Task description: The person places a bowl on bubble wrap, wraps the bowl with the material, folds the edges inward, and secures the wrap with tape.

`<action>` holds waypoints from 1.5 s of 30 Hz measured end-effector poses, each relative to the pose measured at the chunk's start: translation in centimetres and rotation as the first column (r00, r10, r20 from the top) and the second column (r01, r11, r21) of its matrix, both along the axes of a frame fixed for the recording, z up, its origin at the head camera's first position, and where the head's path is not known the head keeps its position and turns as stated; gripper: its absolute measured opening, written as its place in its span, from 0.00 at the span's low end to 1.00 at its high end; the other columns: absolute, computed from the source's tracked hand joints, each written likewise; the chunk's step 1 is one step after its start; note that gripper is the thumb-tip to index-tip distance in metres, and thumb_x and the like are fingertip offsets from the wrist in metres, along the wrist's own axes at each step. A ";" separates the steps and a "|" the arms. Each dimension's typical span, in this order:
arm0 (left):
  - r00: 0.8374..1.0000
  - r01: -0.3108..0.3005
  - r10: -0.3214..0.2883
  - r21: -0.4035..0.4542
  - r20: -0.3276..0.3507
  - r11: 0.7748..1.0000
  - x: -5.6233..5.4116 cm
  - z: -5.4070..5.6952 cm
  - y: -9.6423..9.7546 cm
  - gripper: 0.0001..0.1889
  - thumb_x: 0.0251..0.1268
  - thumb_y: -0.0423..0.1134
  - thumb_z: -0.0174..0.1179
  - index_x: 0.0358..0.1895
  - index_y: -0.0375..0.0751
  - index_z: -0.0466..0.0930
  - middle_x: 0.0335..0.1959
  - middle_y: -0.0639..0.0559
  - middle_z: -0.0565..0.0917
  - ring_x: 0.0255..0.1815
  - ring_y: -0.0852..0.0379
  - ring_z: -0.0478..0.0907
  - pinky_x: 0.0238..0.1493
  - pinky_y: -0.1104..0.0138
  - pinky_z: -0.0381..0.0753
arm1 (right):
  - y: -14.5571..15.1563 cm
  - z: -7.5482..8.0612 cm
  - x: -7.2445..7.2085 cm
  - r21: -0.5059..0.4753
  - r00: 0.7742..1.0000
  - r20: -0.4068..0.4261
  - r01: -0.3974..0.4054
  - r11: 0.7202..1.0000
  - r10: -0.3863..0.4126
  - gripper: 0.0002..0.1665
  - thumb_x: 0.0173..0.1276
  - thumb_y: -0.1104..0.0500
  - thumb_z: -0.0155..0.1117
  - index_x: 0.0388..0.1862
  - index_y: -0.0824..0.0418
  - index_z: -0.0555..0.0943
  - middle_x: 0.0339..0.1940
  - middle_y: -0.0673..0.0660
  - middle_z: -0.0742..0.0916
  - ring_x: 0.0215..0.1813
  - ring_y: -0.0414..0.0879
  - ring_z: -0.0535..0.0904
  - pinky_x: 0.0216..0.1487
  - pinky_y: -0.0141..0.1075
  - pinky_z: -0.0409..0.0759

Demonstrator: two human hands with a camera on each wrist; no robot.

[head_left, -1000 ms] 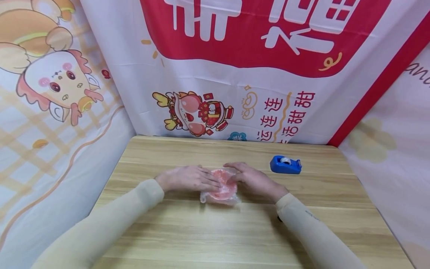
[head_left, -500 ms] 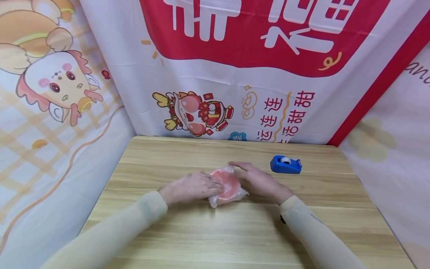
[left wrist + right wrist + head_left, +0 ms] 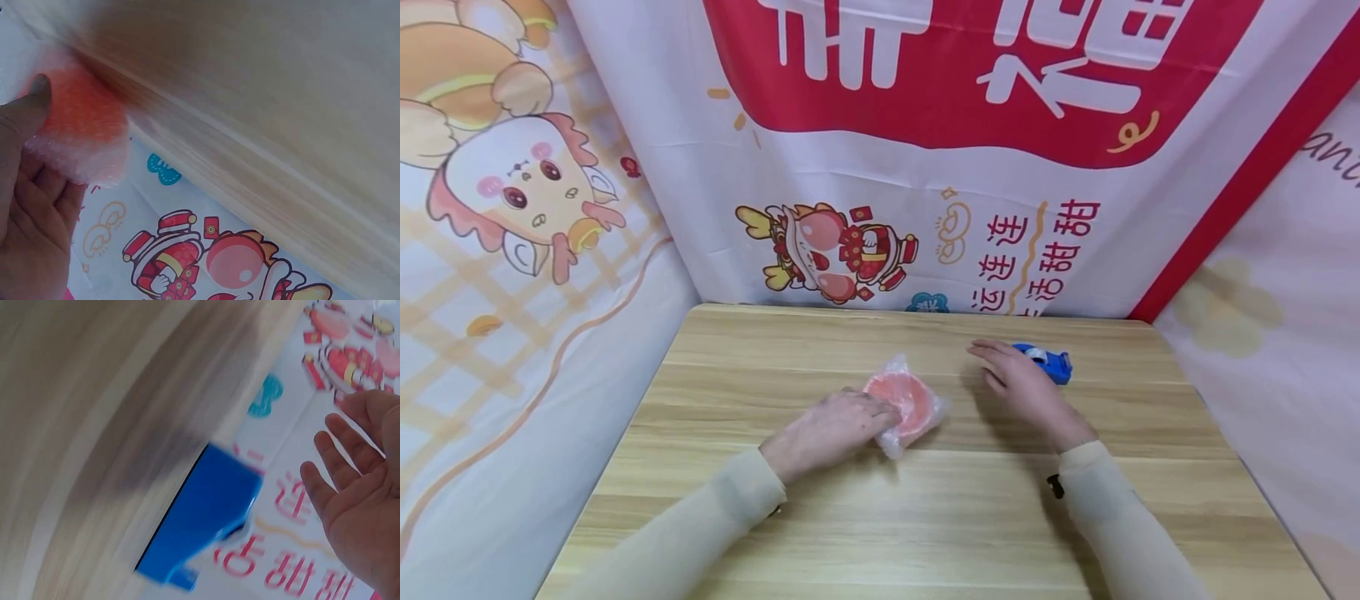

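1. Backdrop: red-and-white printed cloth (image 3: 925,167); below, wood-grain worktop (image 3: 880,525).
2. Near mid-worktop: bubble-wrapped pink dish (image 3: 917,398), round; exact kind unclear under the wrap. Cannot tell if fully resting on the surface.
3. Left hand (image 3: 837,427): pinching the left side, thumb over the wrap, fingers beneath.
4. Right hand (image 3: 1033,396): fingers extended and apart, holding nothing, near blue tape dispenser (image 3: 1062,367).
5. Handling, by judgement: light; cushioned outside, probably stiff within, perhaps breakable, slightly slick. Best gripped across the padded rim, not by loose corners.
6. Versus half a second ago: right hand off the wrap and across toward the dispenser; dish turned somewhat; left hand still at the left side.
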State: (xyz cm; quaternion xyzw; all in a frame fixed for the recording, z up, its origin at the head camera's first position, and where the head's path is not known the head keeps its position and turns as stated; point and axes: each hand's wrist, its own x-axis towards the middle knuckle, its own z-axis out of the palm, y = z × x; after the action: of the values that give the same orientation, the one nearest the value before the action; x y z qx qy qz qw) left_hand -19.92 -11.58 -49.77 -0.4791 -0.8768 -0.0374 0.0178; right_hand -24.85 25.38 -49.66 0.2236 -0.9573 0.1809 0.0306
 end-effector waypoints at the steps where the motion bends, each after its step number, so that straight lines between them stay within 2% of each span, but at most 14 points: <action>1: 1.000 -0.003 0.003 0.018 -0.008 1.000 0.0 0.0 0.1 0.13 0.91 0.36 0.62 0.68 0.52 0.85 0.59 0.57 0.94 0.63 0.56 0.90 0.75 0.57 0.91 | 0.7 0.1 -0.1 0.009 1.000 0.008 0.019 1.000 -0.019 0.29 0.90 0.62 0.68 0.85 0.62 0.81 0.88 0.66 0.82 0.89 0.69 0.77 0.89 0.68 0.76; 3: 0.999 -0.003 0.005 0.033 -0.041 0.999 0.1 -0.2 0.4 0.11 0.90 0.36 0.63 0.65 0.52 0.86 0.56 0.57 0.94 0.59 0.57 0.91 0.71 0.58 0.92 | 2.0 0.3 -0.3 0.024 0.998 0.028 0.055 0.998 -0.055 0.32 0.88 0.62 0.71 0.86 0.63 0.79 0.89 0.68 0.80 0.90 0.71 0.75 0.90 0.70 0.74; 6: 0.997 -0.003 0.006 0.040 -0.077 0.999 0.1 -0.4 0.6 0.11 0.90 0.36 0.64 0.65 0.51 0.87 0.58 0.55 0.96 0.61 0.56 0.92 0.70 0.58 0.93 | 4.1 0.5 -0.4 0.062 0.992 0.064 0.102 0.993 -0.106 0.38 0.86 0.61 0.74 0.90 0.63 0.75 0.92 0.68 0.77 0.92 0.72 0.71 0.92 0.72 0.70; 12: 0.996 -0.016 0.019 0.041 -0.084 0.999 0.2 -0.5 0.6 0.13 0.90 0.36 0.65 0.68 0.51 0.87 0.63 0.55 0.96 0.65 0.56 0.93 0.71 0.57 0.93 | 8.5 0.0 -0.7 0.090 0.972 0.143 0.175 0.980 -0.187 0.47 0.83 0.61 0.78 0.93 0.64 0.69 0.95 0.71 0.70 0.94 0.77 0.65 0.91 0.77 0.65; 15: 0.997 -0.026 0.030 0.045 -0.076 0.999 0.1 -0.7 0.8 0.12 0.90 0.36 0.67 0.67 0.52 0.88 0.61 0.56 0.96 0.61 0.57 0.93 0.68 0.58 0.94 | 10.3 -0.6 -0.9 0.079 0.964 0.171 0.191 0.978 -0.202 0.46 0.82 0.64 0.78 0.92 0.66 0.69 0.92 0.74 0.72 0.91 0.78 0.67 0.91 0.77 0.65; 17: 0.997 -0.036 0.039 0.048 -0.070 0.998 0.1 -0.8 0.9 0.12 0.89 0.36 0.67 0.65 0.53 0.88 0.59 0.57 0.96 0.58 0.58 0.93 0.66 0.59 0.94 | 11.1 -0.8 -1.0 0.065 0.961 0.188 0.193 0.979 -0.202 0.41 0.83 0.65 0.76 0.89 0.67 0.72 0.88 0.74 0.78 0.88 0.77 0.73 0.90 0.77 0.68; 22: 0.997 -0.065 0.067 0.047 -0.048 0.997 0.3 -0.8 1.1 0.11 0.88 0.34 0.68 0.63 0.53 0.88 0.57 0.57 0.96 0.56 0.57 0.93 0.63 0.58 0.95 | 11.7 -1.3 -1.4 0.049 0.964 0.176 0.194 0.980 -0.200 0.29 0.86 0.67 0.72 0.82 0.68 0.81 0.77 0.74 0.87 0.78 0.76 0.83 0.84 0.77 0.76; 26: 0.996 -0.083 0.084 0.047 -0.018 0.995 0.6 -0.5 1.2 0.12 0.88 0.35 0.67 0.64 0.52 0.88 0.64 0.54 0.96 0.64 0.53 0.93 0.70 0.54 0.93 | 11.6 -1.5 -1.8 0.061 0.968 0.141 0.201 0.978 -0.208 0.27 0.84 0.66 0.75 0.77 0.72 0.83 0.74 0.76 0.88 0.76 0.77 0.84 0.82 0.76 0.78; 29: 0.996 -0.090 0.090 0.060 -0.006 0.994 0.7 -0.3 1.2 0.11 0.88 0.35 0.67 0.63 0.51 0.87 0.65 0.53 0.96 0.65 0.52 0.93 0.71 0.53 0.93 | 11.2 -1.4 -2.0 0.071 0.963 0.147 0.220 0.973 -0.228 0.27 0.82 0.65 0.77 0.76 0.73 0.84 0.73 0.77 0.88 0.76 0.77 0.83 0.83 0.77 0.77; 33: 0.996 -0.084 0.087 0.094 -0.024 0.992 0.8 -0.4 1.3 0.09 0.87 0.34 0.67 0.59 0.51 0.87 0.57 0.54 0.96 0.54 0.55 0.92 0.63 0.56 0.94 | 10.8 -1.2 -2.6 0.076 0.947 0.181 0.257 0.963 -0.267 0.31 0.84 0.60 0.78 0.78 0.73 0.82 0.75 0.79 0.86 0.77 0.78 0.82 0.84 0.77 0.75; 36: 0.996 -0.079 0.084 0.115 -0.041 0.990 0.8 -0.5 1.3 0.08 0.86 0.33 0.67 0.57 0.52 0.87 0.51 0.56 0.95 0.47 0.57 0.89 0.57 0.58 0.93 | 10.2 -1.2 -3.1 0.054 0.920 0.224 0.319 0.946 -0.323 0.34 0.85 0.55 0.78 0.79 0.74 0.81 0.74 0.79 0.87 0.75 0.76 0.83 0.84 0.75 0.77; 39: 0.995 -0.079 0.085 0.121 -0.047 0.990 0.8 -0.6 1.4 0.07 0.86 0.34 0.67 0.56 0.52 0.87 0.51 0.56 0.95 0.46 0.57 0.88 0.55 0.59 0.92 | 9.0 -1.1 -3.6 0.027 0.879 0.255 0.411 0.911 -0.404 0.36 0.84 0.51 0.80 0.76 0.75 0.81 0.70 0.78 0.88 0.68 0.72 0.86 0.79 0.72 0.83; 42: 0.995 -0.077 0.084 0.118 -0.058 0.990 0.8 -0.7 1.3 0.07 0.85 0.34 0.68 0.56 0.51 0.87 0.53 0.55 0.95 0.49 0.56 0.91 0.56 0.58 0.93 | 7.5 -1.1 -4.0 0.048 0.829 0.233 0.513 0.857 -0.509 0.34 0.82 0.46 0.81 0.65 0.74 0.85 0.57 0.73 0.91 0.54 0.66 0.87 0.63 0.63 0.90; 45: 0.995 -0.078 0.085 0.112 -0.059 0.991 0.8 -0.7 1.3 0.08 0.85 0.33 0.68 0.57 0.51 0.87 0.56 0.54 0.96 0.52 0.55 0.92 0.59 0.57 0.94 | 6.0 -1.2 -4.4 0.099 0.774 0.202 0.593 0.799 -0.600 0.34 0.81 0.40 0.81 0.54 0.73 0.87 0.46 0.68 0.89 0.44 0.61 0.84 0.46 0.51 0.87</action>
State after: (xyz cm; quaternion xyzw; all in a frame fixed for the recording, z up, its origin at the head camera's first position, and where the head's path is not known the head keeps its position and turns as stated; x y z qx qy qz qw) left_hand -19.08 -10.30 -50.49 -0.4423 -0.8912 -0.0696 0.0735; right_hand -29.24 31.36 -50.84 -0.1123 -0.9784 0.1716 -0.0245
